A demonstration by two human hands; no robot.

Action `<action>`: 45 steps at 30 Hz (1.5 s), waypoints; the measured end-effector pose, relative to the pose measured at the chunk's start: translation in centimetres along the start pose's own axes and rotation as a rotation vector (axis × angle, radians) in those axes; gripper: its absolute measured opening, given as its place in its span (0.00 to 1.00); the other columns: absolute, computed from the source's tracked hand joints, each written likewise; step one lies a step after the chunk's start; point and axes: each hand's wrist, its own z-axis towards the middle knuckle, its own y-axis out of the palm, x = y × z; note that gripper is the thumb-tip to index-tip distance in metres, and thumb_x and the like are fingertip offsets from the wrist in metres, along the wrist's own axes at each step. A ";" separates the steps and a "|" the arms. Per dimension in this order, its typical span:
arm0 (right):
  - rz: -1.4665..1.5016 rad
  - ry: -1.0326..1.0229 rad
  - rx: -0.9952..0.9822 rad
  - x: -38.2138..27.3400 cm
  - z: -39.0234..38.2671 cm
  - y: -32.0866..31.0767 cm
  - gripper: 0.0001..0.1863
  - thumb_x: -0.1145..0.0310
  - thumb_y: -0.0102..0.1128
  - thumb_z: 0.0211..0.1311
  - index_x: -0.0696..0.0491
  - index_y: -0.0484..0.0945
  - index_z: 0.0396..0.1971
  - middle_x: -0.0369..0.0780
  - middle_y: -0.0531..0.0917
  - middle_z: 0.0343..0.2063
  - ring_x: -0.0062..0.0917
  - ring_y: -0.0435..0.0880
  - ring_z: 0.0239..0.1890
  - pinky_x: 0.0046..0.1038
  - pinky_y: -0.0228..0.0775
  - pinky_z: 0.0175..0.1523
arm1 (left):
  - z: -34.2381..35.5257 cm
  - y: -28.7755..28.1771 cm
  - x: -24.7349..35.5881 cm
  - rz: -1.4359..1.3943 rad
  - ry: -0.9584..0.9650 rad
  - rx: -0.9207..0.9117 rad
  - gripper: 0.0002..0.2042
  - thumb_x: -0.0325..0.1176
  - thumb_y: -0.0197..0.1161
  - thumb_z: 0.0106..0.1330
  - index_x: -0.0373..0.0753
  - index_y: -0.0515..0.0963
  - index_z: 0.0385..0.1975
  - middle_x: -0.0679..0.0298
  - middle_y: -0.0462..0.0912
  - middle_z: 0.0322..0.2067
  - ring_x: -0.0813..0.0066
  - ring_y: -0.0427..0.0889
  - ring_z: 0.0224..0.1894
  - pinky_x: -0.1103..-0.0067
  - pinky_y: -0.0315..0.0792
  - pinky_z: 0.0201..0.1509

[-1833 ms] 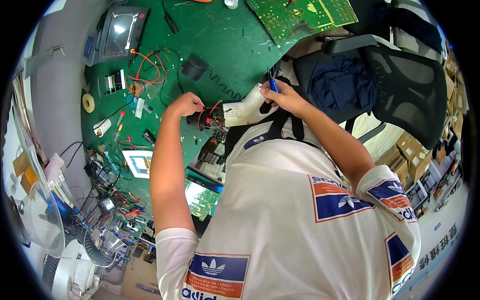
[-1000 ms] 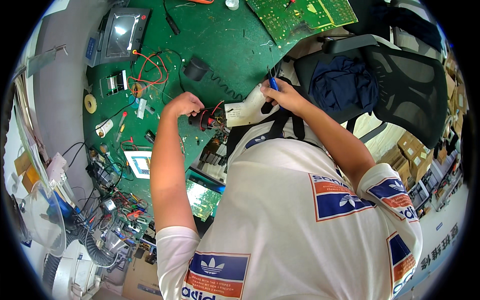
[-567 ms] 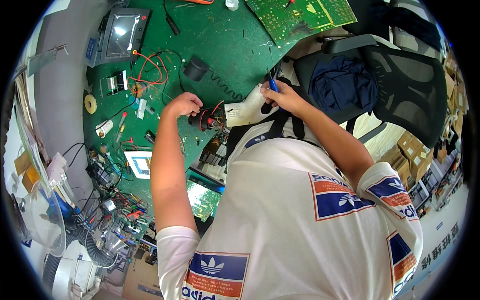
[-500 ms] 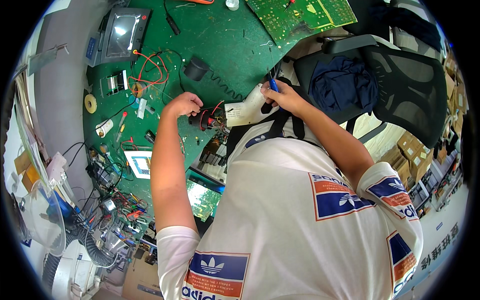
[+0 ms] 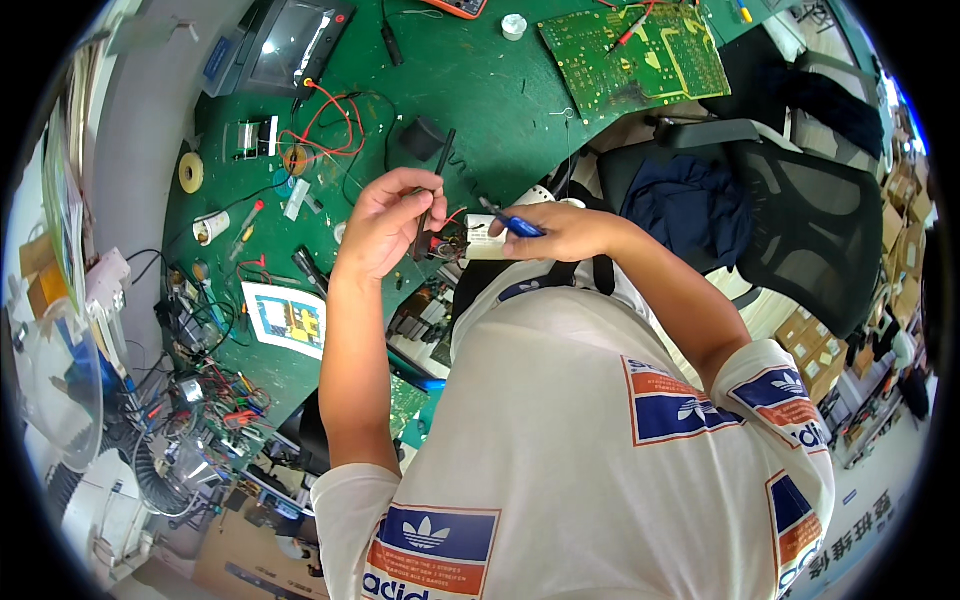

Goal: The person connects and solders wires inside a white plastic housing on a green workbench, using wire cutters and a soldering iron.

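Observation:
My left hand (image 5: 390, 220) is closed around a thin black stick (image 5: 446, 148), held upright in the picture above the device. My right hand (image 5: 568, 232) is closed on a blue-handled tool (image 5: 525, 227), its metal tip pointing up and left. Just under that hand lies a white curved housing (image 5: 483, 248), with a bundle of red and dark wires (image 5: 447, 242) at its left end, partly hidden by my left hand. A black cylindrical part (image 5: 423, 138) with a coiled cord rests beyond my left hand on the green bench (image 5: 500, 90).
A screen device (image 5: 285, 45) with red leads stands upper left, a large circuit board (image 5: 620, 70) upper right. Tape rolls, a printed sheet (image 5: 285, 318) and tangled cables and tools (image 5: 200, 390) lie on the left. An office chair (image 5: 800, 230) with dark cloth stands right; cartons beyond.
My left hand has left the wires and come up, now with the black stick in it. My right hand has moved lower and left, turning the blue tool sideways. The view has shifted slightly.

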 end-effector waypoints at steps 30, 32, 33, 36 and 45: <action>-0.398 0.021 -0.241 -9.6 -0.2 1.0 0.34 0.41 0.53 0.64 0.56 0.74 0.55 0.49 0.83 0.42 0.42 0.81 0.44 0.36 0.71 0.49 | -6.4 1.2 3.2 0.176 0.064 -0.266 0.20 0.21 0.64 0.61 0.30 0.75 0.55 0.56 0.83 0.43 0.71 0.85 0.37 0.77 0.80 0.45; -0.424 0.009 -0.230 -9.5 -0.2 1.1 0.33 0.40 0.53 0.64 0.56 0.75 0.53 0.50 0.83 0.41 0.43 0.81 0.42 0.37 0.71 0.48 | -6.6 1.4 3.4 0.200 0.054 -0.268 0.21 0.21 0.65 0.59 0.30 0.76 0.54 0.55 0.82 0.46 0.70 0.86 0.37 0.78 0.80 0.45; -0.432 0.003 -0.231 -9.4 -0.2 1.1 0.33 0.40 0.53 0.63 0.56 0.75 0.53 0.50 0.83 0.40 0.44 0.82 0.41 0.37 0.71 0.47 | -6.6 1.5 3.4 0.215 0.046 -0.266 0.21 0.21 0.66 0.59 0.30 0.76 0.54 0.54 0.81 0.47 0.69 0.86 0.37 0.78 0.81 0.44; -0.447 -0.006 -0.237 -9.1 -0.2 1.2 0.33 0.40 0.53 0.63 0.57 0.76 0.50 0.50 0.83 0.37 0.44 0.82 0.39 0.38 0.71 0.45 | -6.7 1.7 3.5 0.259 0.011 -0.277 0.21 0.21 0.66 0.58 0.30 0.76 0.54 0.53 0.80 0.49 0.68 0.87 0.38 0.78 0.81 0.42; -0.465 0.000 -0.256 -9.3 -0.4 1.5 0.31 0.41 0.52 0.65 0.58 0.78 0.44 0.49 0.83 0.33 0.41 0.82 0.37 0.37 0.71 0.42 | -6.7 1.7 3.6 0.337 -0.021 -0.332 0.21 0.21 0.67 0.58 0.29 0.76 0.53 0.54 0.79 0.50 0.67 0.88 0.38 0.80 0.80 0.40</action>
